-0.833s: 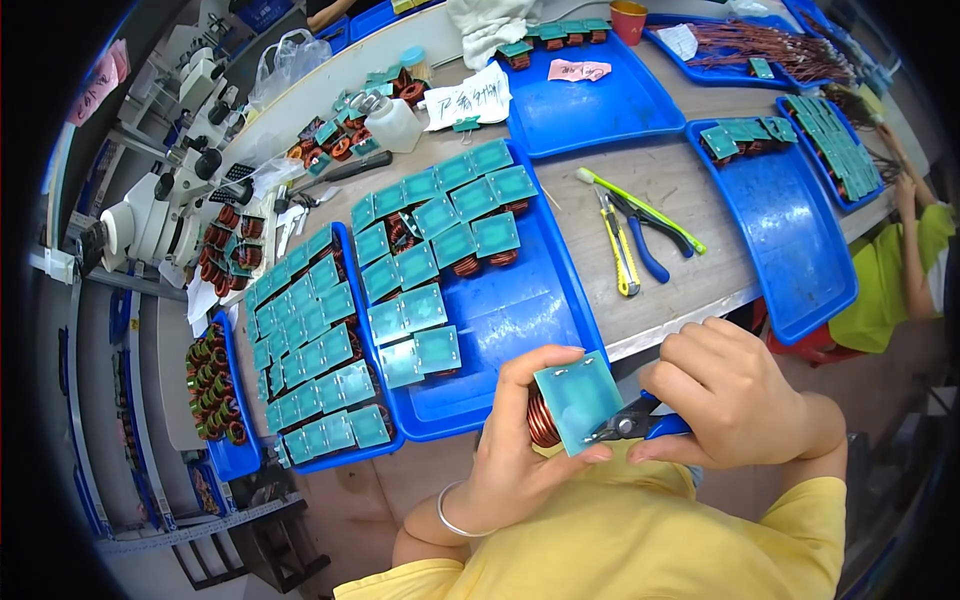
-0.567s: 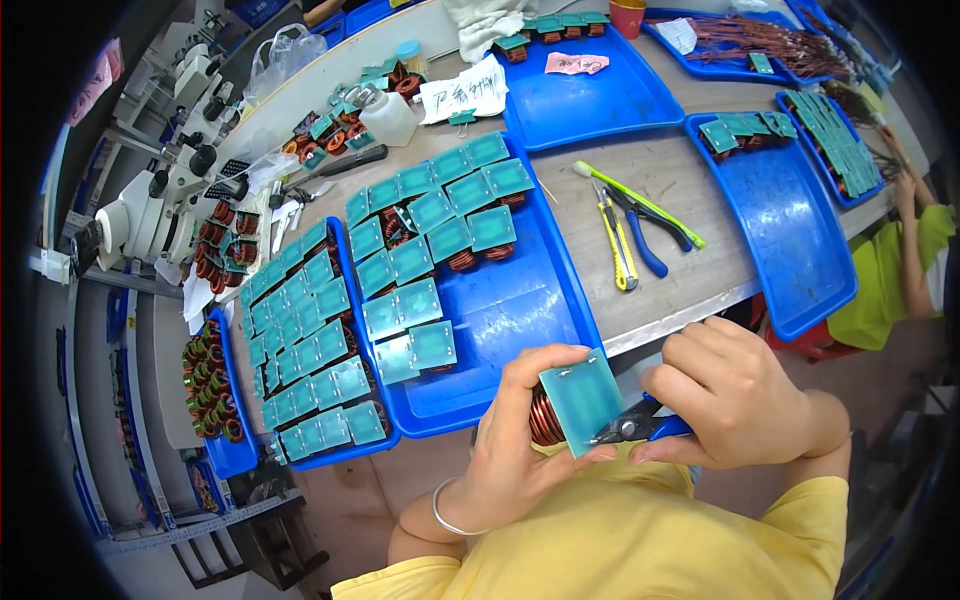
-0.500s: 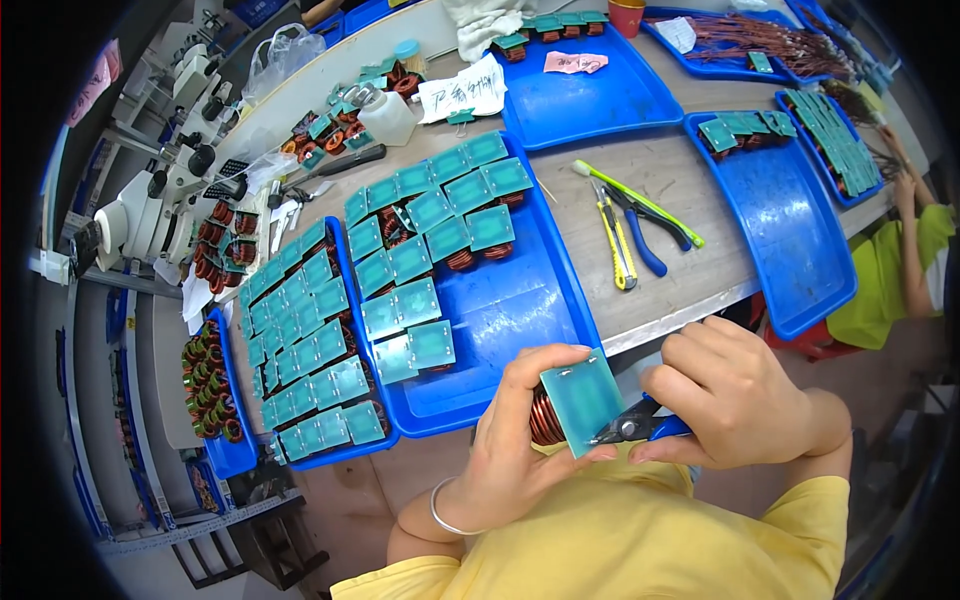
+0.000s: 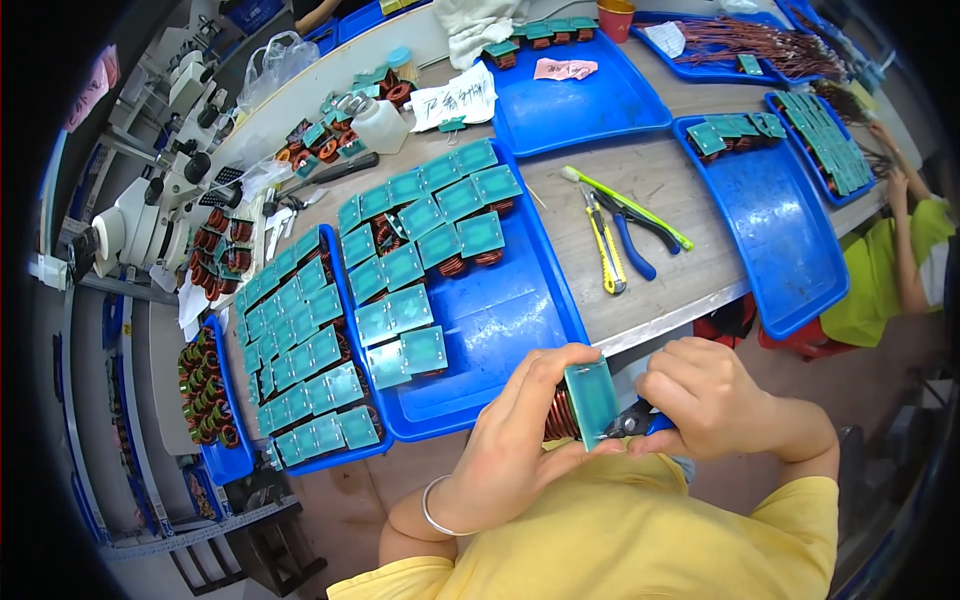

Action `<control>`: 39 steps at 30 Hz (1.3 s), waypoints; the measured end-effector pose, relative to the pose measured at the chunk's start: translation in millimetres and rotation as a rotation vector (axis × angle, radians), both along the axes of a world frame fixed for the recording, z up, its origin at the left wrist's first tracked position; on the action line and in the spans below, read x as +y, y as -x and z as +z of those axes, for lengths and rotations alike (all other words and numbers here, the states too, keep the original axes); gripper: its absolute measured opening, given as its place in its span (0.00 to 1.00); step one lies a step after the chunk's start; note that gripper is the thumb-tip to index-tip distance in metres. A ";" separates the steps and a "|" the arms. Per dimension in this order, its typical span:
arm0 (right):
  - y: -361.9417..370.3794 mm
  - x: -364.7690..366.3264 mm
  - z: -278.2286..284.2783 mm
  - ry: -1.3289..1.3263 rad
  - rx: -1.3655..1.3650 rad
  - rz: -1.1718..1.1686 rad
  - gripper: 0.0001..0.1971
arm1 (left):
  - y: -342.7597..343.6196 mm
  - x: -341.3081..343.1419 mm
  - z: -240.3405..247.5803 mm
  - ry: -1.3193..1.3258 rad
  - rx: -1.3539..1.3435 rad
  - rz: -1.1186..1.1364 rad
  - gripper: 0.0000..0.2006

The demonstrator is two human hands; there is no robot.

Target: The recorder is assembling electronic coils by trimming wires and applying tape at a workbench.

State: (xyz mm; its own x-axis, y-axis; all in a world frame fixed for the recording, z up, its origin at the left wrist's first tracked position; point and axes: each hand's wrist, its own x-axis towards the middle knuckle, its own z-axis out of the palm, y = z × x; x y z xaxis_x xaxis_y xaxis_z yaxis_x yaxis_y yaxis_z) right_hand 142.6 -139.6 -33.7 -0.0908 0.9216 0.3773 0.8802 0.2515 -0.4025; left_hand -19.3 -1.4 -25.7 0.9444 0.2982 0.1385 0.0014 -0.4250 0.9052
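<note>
My left hand (image 4: 515, 425) is closed round a copper-wound coil (image 4: 561, 415) topped by a square green circuit board (image 4: 596, 400). Its thumb presses near the board's lower edge and the fingers reach over the top edge. In my right hand (image 4: 705, 400) is a pair of blue-handled cutting pliers (image 4: 632, 422), whose dark jaws touch the board's lower right corner. Just beyond my hands lies a blue tray (image 4: 500, 350) with rows of similar boards on coils. What the jaw tips grip is too small to make out.
A yellow utility knife (image 4: 610, 262), a second pair of pliers (image 4: 638, 250) and a green brush (image 4: 630, 205) lie on the table. More blue trays (image 4: 800, 260) stand around, several holding board-topped coils. Microscopes (image 4: 130, 220) stand at left. A co-worker's green sleeve (image 4: 895, 260) is at far right.
The board in my left hand has turned to a narrower angle. My right hand and the pliers have shifted slightly, the jaws staying at the board's lower corner. The view has moved a little.
</note>
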 end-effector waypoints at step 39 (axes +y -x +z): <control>-8.5 -14.4 -0.5 -0.030 -0.070 -0.208 0.23 | -3.2 -5.4 6.5 -0.100 -0.095 -0.153 0.33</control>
State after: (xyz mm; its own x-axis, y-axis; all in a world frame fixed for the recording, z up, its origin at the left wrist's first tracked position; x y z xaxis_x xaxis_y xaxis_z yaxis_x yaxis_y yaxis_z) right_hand 151.1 -154.0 -34.2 0.0729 0.9118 0.4041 0.9398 0.0728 -0.3338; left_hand -16.1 -6.7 -19.3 0.9588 0.1326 0.2512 -0.1538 -0.5011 0.8516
